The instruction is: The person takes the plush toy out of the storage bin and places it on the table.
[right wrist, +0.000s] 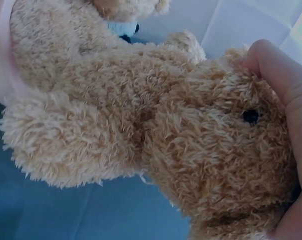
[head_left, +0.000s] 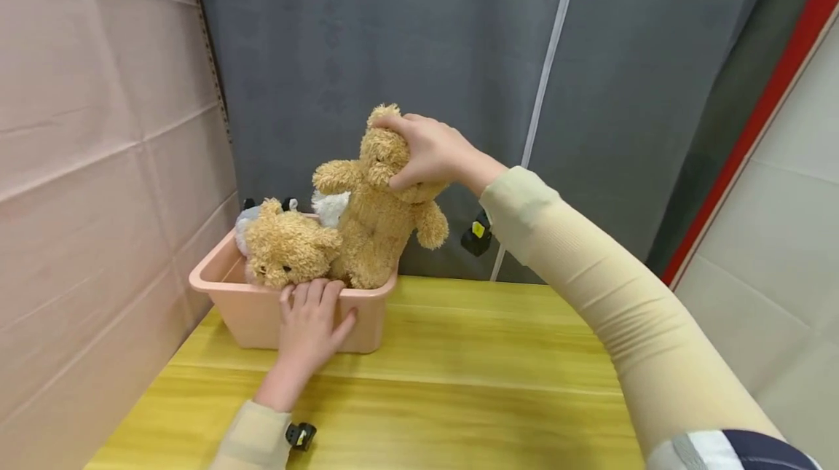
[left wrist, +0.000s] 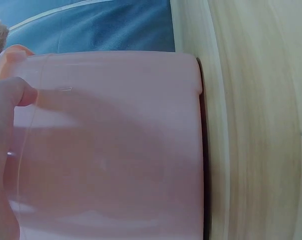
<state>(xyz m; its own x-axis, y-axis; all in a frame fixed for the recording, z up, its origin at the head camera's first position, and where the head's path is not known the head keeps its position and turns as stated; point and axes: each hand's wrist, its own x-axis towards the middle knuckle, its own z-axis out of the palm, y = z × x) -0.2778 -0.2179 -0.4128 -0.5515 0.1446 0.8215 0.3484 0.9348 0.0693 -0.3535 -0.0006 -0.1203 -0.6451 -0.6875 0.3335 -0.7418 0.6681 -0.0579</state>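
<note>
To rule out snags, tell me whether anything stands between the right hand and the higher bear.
Nothing visible does: the right hand grips the higher bear by its head. The other bear is lower, not between them.

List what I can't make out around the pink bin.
Floor of the pink bin: head view, hidden by its front wall.
White fluffy thing: head view, mostly behind the held bear.
Body of the lower bear: head view, hidden by its head and the bin.

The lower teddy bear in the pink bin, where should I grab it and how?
I'd probably take the lower teddy bear by its head, from above: the head sits above the rim of the pink bin, and the left hand occupies the front.
</note>
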